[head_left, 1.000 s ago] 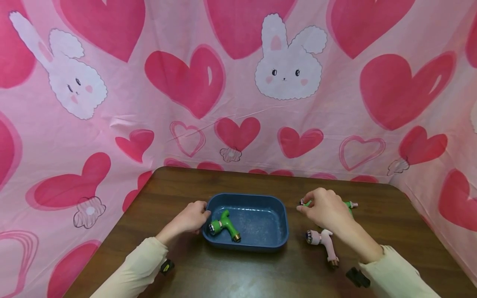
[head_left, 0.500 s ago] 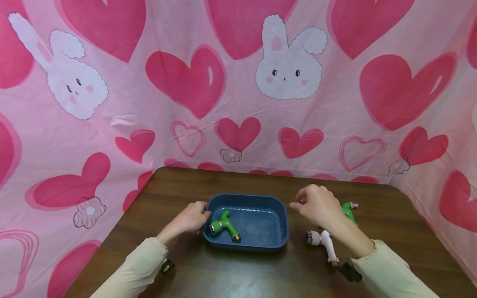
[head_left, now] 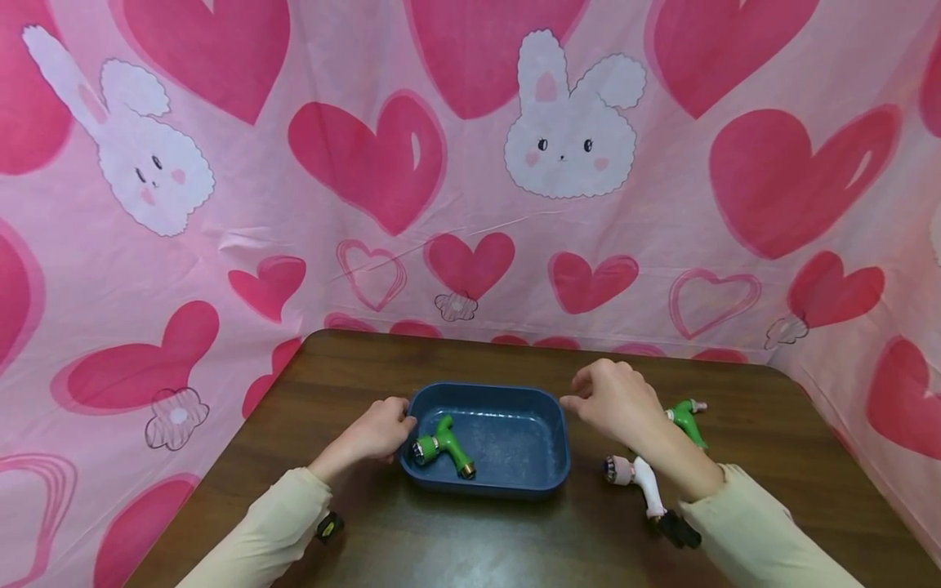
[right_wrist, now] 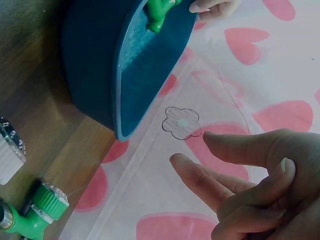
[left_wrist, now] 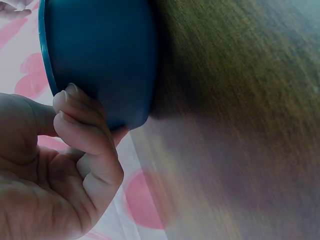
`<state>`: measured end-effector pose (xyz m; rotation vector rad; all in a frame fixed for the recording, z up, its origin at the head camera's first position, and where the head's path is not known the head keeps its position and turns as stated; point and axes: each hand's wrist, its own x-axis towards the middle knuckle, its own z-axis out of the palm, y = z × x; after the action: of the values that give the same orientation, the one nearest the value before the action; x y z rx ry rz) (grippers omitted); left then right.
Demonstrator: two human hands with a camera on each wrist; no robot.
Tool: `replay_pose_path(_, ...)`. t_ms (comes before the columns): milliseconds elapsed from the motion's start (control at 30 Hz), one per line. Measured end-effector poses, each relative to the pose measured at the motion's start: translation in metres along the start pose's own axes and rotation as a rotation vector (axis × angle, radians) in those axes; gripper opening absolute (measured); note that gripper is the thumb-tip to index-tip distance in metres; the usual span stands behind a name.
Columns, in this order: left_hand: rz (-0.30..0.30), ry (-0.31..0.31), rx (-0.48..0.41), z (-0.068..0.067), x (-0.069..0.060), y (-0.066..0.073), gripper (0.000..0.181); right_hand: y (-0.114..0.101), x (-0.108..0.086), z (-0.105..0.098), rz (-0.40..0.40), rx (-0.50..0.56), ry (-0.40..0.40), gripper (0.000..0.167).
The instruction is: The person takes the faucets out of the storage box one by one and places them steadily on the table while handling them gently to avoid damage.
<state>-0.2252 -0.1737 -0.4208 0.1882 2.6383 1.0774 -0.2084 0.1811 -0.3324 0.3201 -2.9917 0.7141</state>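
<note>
My left hand (head_left: 375, 429) pinches the left rim of a blue plastic basin (head_left: 507, 488); in the left wrist view its curled fingers press the outer wall. Inside the basin, at the left, lies a green faucet (head_left: 457, 452) with a brass-coloured end. My right hand (head_left: 617, 404) hovers by the basin's upper right corner, thumb and forefinger apart with nothing between them in the right wrist view. Partly behind that hand, a second green faucet (head_left: 687, 422) lies on the table. Nearer to me lies a pink-and-white faucet (head_left: 644, 482), its lower end hidden by a black wrist device.
Everything stands on a dark brown wooden table (head_left: 353, 359). A pink cloth (head_left: 470, 204) printed with hearts and rabbits hangs behind it and along both sides. Black devices (head_left: 680, 529) are worn at both wrists.
My right hand has moved left, away from the second green faucet and toward the basin's right rim. More of that faucet shows now. The left hand and the basin have stayed put.
</note>
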Motion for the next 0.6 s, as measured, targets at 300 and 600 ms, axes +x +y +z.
replay_pose_path(300,-0.014,-0.006,0.006,0.001,0.003,0.000,0.015,-0.005,0.006,0.001,-0.015,0.010,-0.006,0.029)
replay_pose_path(600,-0.005,-0.006,0.010,-0.001,0.001,0.002,0.017,-0.014,0.013,0.004,-0.015,-0.001,-0.007,0.029)
